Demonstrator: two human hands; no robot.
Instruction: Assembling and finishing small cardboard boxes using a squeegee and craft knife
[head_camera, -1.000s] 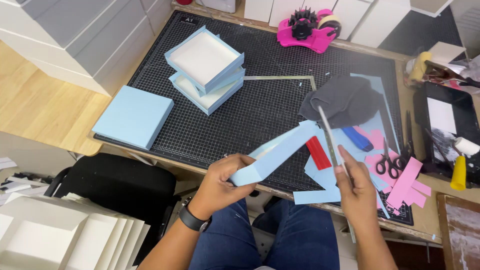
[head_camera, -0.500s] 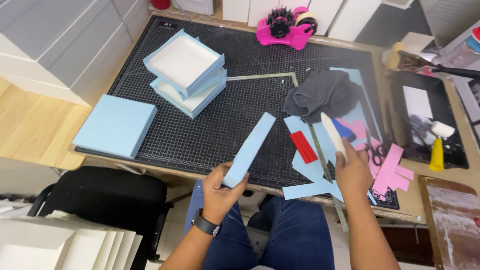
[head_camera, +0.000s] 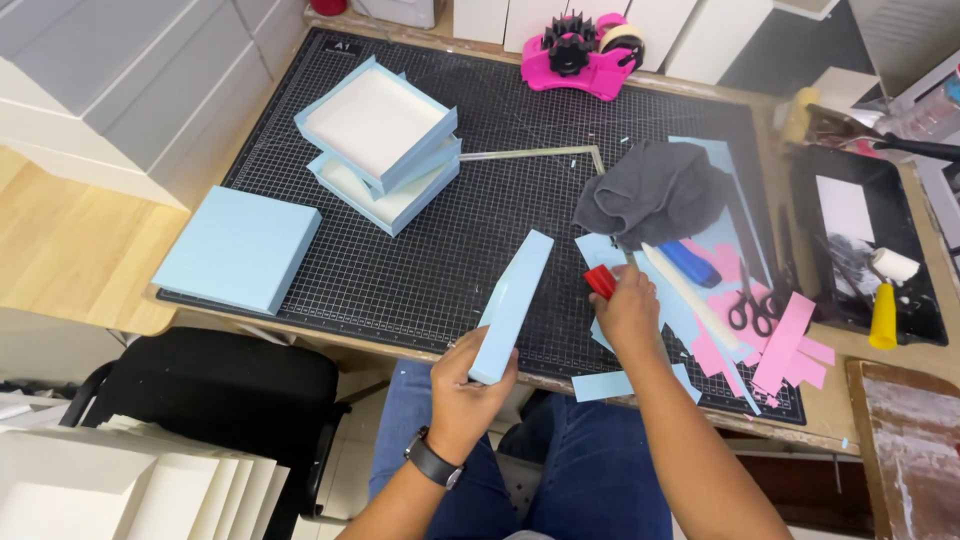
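My left hand (head_camera: 468, 388) grips the near end of a light-blue shallow box (head_camera: 515, 298), holding it on edge above the front of the black cutting mat (head_camera: 480, 230). My right hand (head_camera: 628, 308) lies on the mat just right of the box. Its fingers are curled over a small red tool (head_camera: 599, 280), and only the tool's far end shows. A white bone folder (head_camera: 690, 295) lies loose on light-blue paper strips to the right of that hand.
Two open light-blue trays (head_camera: 385, 140) are stacked at the mat's back left, with a closed blue box (head_camera: 240, 248) at its left edge. A grey cloth (head_camera: 650, 195), blue tool (head_camera: 690, 262), scissors (head_camera: 750, 310) and pink scraps (head_camera: 785, 345) crowd the right. A pink tape dispenser (head_camera: 585, 50) stands behind.
My right hand has laid the white bone folder down on the mat and moved left onto the red tool. My left hand still holds the blue box, now turned more upright.
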